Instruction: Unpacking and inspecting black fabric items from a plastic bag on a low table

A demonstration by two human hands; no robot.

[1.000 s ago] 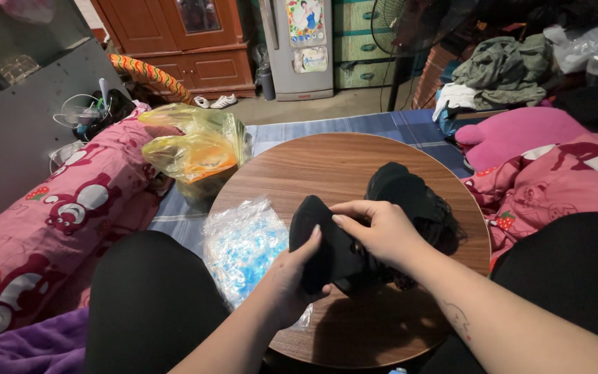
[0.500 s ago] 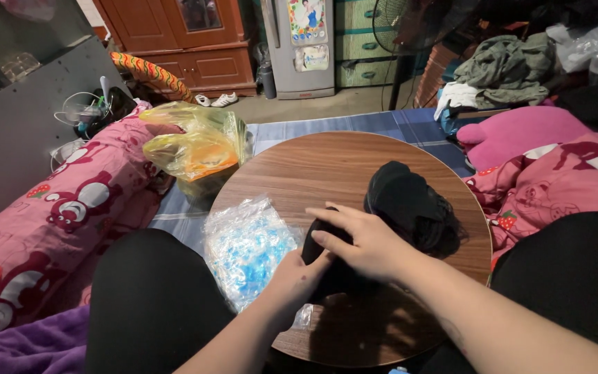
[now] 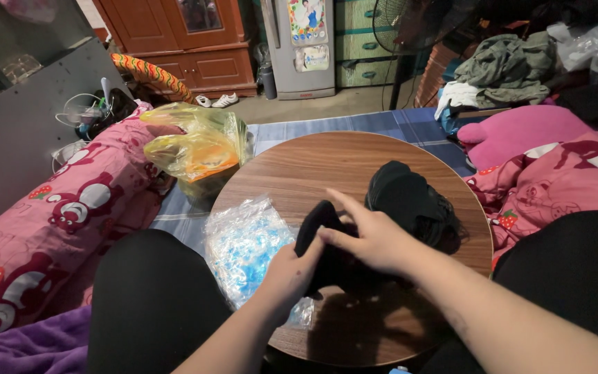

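Both hands are on a black sock [image 3: 320,239] over the round wooden table [image 3: 313,166]: left hand [image 3: 288,273] clutching it underneath, right hand [image 3: 375,239] pinching the top. Black sock pile [image 3: 410,197] just behind, clear plastic bag [image 3: 243,246] to the left.

Clear crinkled plastic packet [image 3: 243,251], blue-white contents, on table's left edge; yellow plastic bag [image 3: 198,149] beyond; colourful posters [image 3: 307,21] on refrigerator.

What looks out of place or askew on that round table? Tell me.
The clear bag of blue-white pieces hangs over the round table edge, beside the left hand. Otherwise nothing stands out; both hands fold a black cloth.
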